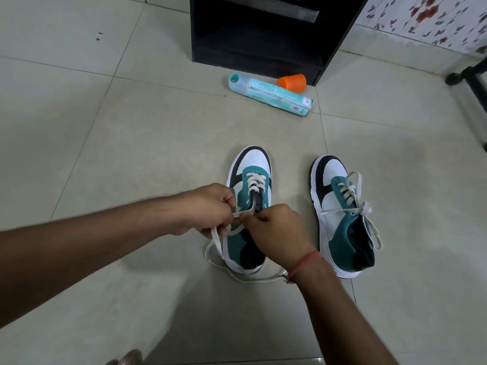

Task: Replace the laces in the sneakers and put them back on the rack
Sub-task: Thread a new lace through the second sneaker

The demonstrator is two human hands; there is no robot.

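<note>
On the tiled floor, the left hand (208,209) and right hand (274,227) each pinch the white flat lace (214,239) of the near teal-white sneaker (247,206); its tied mate (342,214) stands beside; farther off, an orange plastic cup (292,82) lies tipped before the black rack (263,35)

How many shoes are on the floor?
2. One sneaker sits on the right with its lace tied; the other sneaker is under both hands, which hold its loose lace.

Pair of low sneakers (247,206), (342,217): white, teal, black panels; off-white flat laces (254,180). Lying plastic bottle (268,94): pale turquoise. Plastic cup (292,81): orange. Open rack (263,35): black. Wall covering (432,19): white, red floral print.
</note>
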